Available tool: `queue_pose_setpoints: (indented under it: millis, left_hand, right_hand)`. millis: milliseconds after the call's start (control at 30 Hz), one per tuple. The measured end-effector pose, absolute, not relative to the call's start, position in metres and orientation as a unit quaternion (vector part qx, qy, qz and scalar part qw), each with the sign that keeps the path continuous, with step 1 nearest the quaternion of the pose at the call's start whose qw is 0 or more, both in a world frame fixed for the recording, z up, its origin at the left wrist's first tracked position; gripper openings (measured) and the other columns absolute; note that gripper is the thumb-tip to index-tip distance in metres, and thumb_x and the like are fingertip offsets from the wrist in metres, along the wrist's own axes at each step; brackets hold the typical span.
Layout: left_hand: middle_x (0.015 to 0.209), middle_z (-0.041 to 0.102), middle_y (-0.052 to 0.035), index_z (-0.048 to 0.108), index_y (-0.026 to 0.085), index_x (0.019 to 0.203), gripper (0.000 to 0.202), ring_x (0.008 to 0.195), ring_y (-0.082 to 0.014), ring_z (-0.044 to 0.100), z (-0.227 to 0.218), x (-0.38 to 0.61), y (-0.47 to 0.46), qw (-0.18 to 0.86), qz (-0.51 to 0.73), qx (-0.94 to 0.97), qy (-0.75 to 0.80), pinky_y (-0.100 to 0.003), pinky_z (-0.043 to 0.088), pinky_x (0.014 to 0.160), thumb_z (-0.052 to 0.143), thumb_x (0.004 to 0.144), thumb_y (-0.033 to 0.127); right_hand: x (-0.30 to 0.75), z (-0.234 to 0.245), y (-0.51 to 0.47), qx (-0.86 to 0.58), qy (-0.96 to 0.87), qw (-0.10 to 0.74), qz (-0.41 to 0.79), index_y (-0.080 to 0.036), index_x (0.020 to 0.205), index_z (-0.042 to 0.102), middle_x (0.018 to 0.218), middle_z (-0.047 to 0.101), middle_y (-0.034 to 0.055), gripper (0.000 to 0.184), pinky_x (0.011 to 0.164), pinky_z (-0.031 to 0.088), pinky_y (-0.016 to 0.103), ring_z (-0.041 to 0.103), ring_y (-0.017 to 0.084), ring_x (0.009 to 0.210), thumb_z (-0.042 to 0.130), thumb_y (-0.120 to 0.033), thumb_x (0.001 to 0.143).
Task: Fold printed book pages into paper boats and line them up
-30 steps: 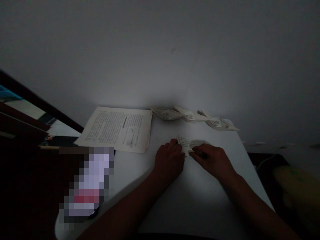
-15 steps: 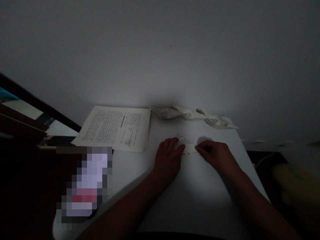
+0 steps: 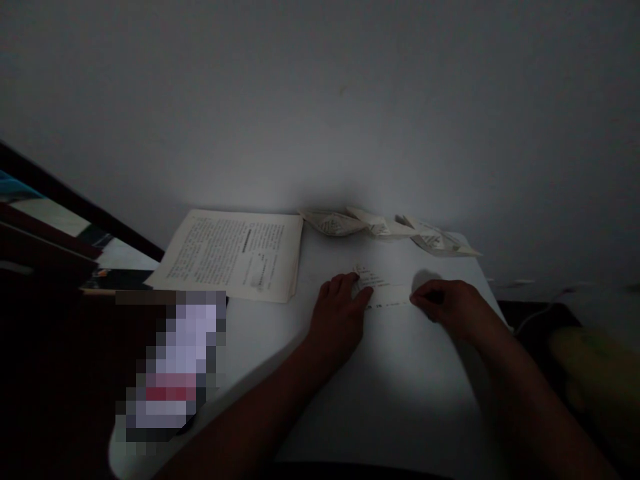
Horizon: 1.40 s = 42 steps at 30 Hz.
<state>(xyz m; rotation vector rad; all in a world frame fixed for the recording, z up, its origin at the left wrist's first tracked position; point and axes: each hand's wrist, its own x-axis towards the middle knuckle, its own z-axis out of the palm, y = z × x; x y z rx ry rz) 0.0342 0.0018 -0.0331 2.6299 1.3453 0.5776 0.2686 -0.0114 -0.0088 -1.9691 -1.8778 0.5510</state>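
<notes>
Well, the small paper [image 3: 384, 288] lies on the bench [image 3: 400, 387], to the right of the pile of printed pages [image 3: 227, 257] and a bit nearer the person. Three paper boats [image 3: 333, 225] sit in a row to the right of that pile, by the wall [image 3: 320, 113]. I think a good press needs the left hand [image 3: 337, 310] firm and flat so the paper can't slip, and the right hand [image 3: 447, 301] light and straight along it, so nothing tears. The left grip is open, thumb and finger apart, pushing down on the paper. The right grip is closed, tips together at the paper's far end from the pile; I can't tell if they pinch it.
</notes>
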Motion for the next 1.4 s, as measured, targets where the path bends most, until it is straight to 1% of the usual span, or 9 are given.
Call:
queue_pose_setpoints:
  millis: [133, 233, 367, 467, 700, 900, 1033, 1100, 1400]
  left_hand:
    - [0.132, 0.050, -0.0119, 0.058, 0.023, 0.121, 0.038, 0.120, -0.0272, 0.044, -0.034, 0.034, 0.002, 0.084, 0.185, 0.877, 0.435, -0.045, 0.038, 0.100, 0.050, 0.086, 0.012]
    - [0.137, 0.045, -0.0117, 0.059, 0.026, 0.121, 0.039, 0.125, -0.0283, 0.041, -0.035, 0.034, 0.002, 0.100, 0.190, 0.875, 0.434, -0.047, 0.037, 0.102, 0.052, 0.085, 0.012]
    - [0.145, 0.037, -0.0110, 0.061, 0.027, 0.120, 0.040, 0.133, -0.0309, 0.033, -0.035, 0.035, 0.001, 0.123, 0.200, 0.862, 0.450, -0.052, 0.035, 0.104, 0.053, 0.084, 0.011]
    - [0.147, 0.033, -0.0113, 0.062, 0.027, 0.118, 0.042, 0.136, -0.0330, 0.029, -0.034, 0.036, 0.001, 0.133, 0.200, 0.853, 0.463, -0.053, 0.033, 0.104, 0.055, 0.081, 0.009]
    - [0.148, 0.033, -0.0119, 0.065, 0.027, 0.115, 0.039, 0.136, -0.0325, 0.030, -0.034, 0.034, 0.004, 0.142, 0.201, 0.857, 0.452, -0.052, 0.031, 0.106, 0.055, 0.082, 0.010]
    - [0.149, 0.033, -0.0094, 0.063, 0.030, 0.117, 0.039, 0.136, -0.0311, 0.029, -0.036, 0.032, 0.003, 0.144, 0.209, 0.859, 0.444, -0.053, 0.032, 0.105, 0.054, 0.083, 0.011]
    - [0.149, 0.032, -0.0090, 0.064, 0.030, 0.117, 0.039, 0.137, -0.0309, 0.028, -0.036, 0.031, 0.004, 0.156, 0.206, 0.865, 0.430, -0.052, 0.029, 0.107, 0.054, 0.084, 0.012]
    - [0.149, 0.032, -0.0096, 0.065, 0.030, 0.115, 0.038, 0.136, -0.0317, 0.028, -0.035, 0.030, 0.005, 0.167, 0.197, 0.868, 0.423, -0.051, 0.028, 0.107, 0.054, 0.084, 0.012]
    - [0.149, 0.033, -0.0075, 0.065, 0.030, 0.116, 0.039, 0.136, -0.0309, 0.029, -0.028, 0.027, 0.005, 0.191, 0.172, 0.882, 0.395, -0.051, 0.028, 0.108, 0.054, 0.083, 0.012]
  right_hand:
    - [0.267, -0.006, -0.011, -0.716, -0.626, 0.189, 0.243, -0.021, 0.065, 0.071, 0.046, 0.064, -0.0004, 0.018, 0.043, 0.044, 0.027, 0.059, 0.017, 0.039, 0.064, -0.037, 0.071]
    - [0.265, -0.007, -0.010, -0.726, -0.613, 0.206, 0.232, -0.021, 0.065, 0.071, 0.042, 0.061, -0.0013, 0.020, 0.043, 0.044, 0.028, 0.057, 0.016, 0.038, 0.064, -0.038, 0.072]
    - [0.263, -0.013, -0.010, -0.719, -0.639, 0.229, 0.151, -0.022, 0.067, 0.071, 0.059, 0.070, 0.0010, 0.015, 0.052, 0.048, 0.030, 0.065, 0.019, 0.052, 0.066, -0.036, 0.071]
    - [0.261, -0.015, -0.010, -0.720, -0.640, 0.234, 0.127, -0.022, 0.073, 0.071, 0.068, 0.073, 0.0016, 0.014, 0.058, 0.050, 0.031, 0.068, 0.020, 0.061, 0.064, -0.035, 0.073]
    - [0.256, -0.018, -0.008, -0.750, -0.610, 0.228, 0.118, -0.022, 0.081, 0.072, 0.070, 0.073, 0.0025, 0.023, 0.060, 0.050, 0.033, 0.068, 0.022, 0.065, 0.066, -0.043, 0.073]
    - [0.250, -0.022, -0.008, -0.753, -0.604, 0.243, 0.098, -0.022, 0.081, 0.071, 0.071, 0.071, 0.0029, 0.028, 0.062, 0.051, 0.034, 0.067, 0.021, 0.064, 0.067, -0.047, 0.072]
    - [0.248, -0.026, -0.005, -0.724, -0.636, 0.264, 0.047, -0.020, 0.080, 0.071, 0.076, 0.071, 0.0052, 0.029, 0.071, 0.051, 0.038, 0.065, 0.022, 0.071, 0.070, -0.047, 0.069]
    - [0.247, -0.028, -0.004, -0.713, -0.646, 0.271, 0.031, -0.019, 0.081, 0.071, 0.078, 0.071, 0.0061, 0.030, 0.072, 0.051, 0.039, 0.064, 0.023, 0.074, 0.072, -0.046, 0.068]
    - [0.246, -0.033, -0.003, -0.687, -0.667, 0.289, 0.030, -0.021, 0.081, 0.071, 0.083, 0.072, 0.0059, 0.026, 0.076, 0.050, 0.040, 0.063, 0.025, 0.082, 0.073, -0.044, 0.069]
